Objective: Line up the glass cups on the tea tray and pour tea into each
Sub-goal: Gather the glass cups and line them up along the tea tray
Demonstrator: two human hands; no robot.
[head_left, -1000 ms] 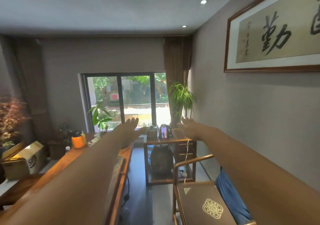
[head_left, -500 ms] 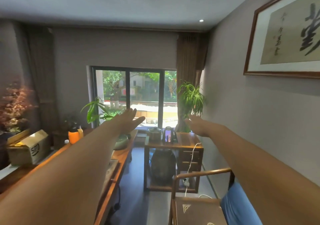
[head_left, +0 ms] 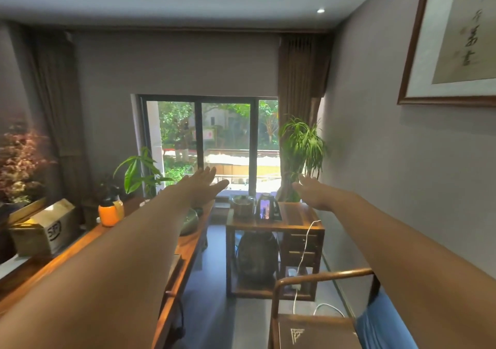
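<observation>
Clearly I have nothing started: left hand (head_left: pixel 200 186) and right hand (head_left: pixel 312 193) stretch out flat and empty toward the window (head_left: pixel 209 144), no cups or tray visible below it.

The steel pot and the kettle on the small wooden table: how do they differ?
The steel pot is low, wide and shiny metal; the kettle is taller, dark and shows a lit bluish panel. The pot stands left of the kettle. Both rest on the small wooden table, untouched by either hand.
</observation>
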